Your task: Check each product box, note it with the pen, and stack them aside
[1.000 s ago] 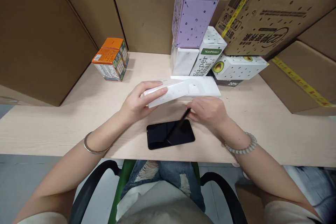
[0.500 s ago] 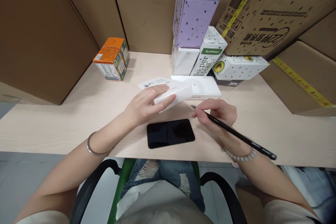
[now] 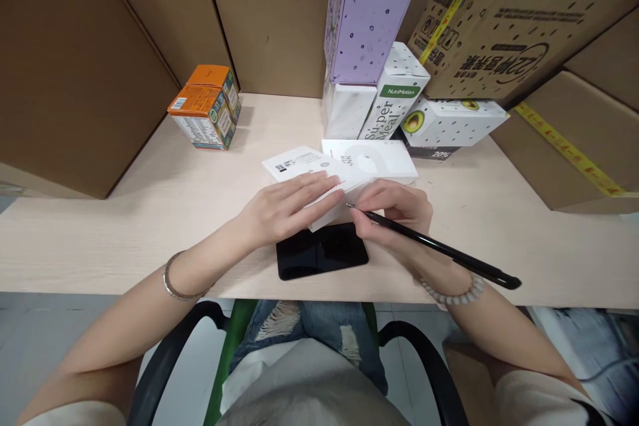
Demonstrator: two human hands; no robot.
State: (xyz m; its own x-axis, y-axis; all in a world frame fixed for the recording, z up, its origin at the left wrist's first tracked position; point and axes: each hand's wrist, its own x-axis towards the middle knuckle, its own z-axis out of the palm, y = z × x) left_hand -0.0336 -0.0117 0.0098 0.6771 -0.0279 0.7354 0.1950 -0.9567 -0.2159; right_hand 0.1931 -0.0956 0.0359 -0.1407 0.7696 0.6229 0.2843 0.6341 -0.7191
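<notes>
From your head camera, you sit at a pale wood-grain surface [image 3: 150, 213] walled in on three sides by plain brown cartons [image 3: 74, 66]. At the right, one printed carton [image 3: 504, 20] with yellow tape leans tilted over the small boxes below it.

Far left on the surface stands an orange box [image 3: 204, 116], well apart from everything else. At the back centre, a lilac box [image 3: 364, 20] sits on top of a white box [image 3: 344, 113]. A tall white box [image 3: 394, 103] with a green label leans against that stack, and a flat avocado box [image 3: 454, 123] lies just to its right. All of these are closed, so you cannot tell what is inside.

Nearer you, a flat white box [image 3: 384, 156] lies on the surface. Just in front of it and touching it is the white pack [image 3: 309, 170], tilted, with its near end over the black phone [image 3: 322, 249], which lies flat by the surface edge.

Your left hand [image 3: 284, 210] lies on the white pack with fingers stretched out and close together, pressing its top. Your right hand [image 3: 394, 210] pinches a black pen [image 3: 434, 246] near its tip. The tip touches the pack's near edge, just beside your left fingertips, and the pen's tail runs out to the right over your wrist.
</notes>
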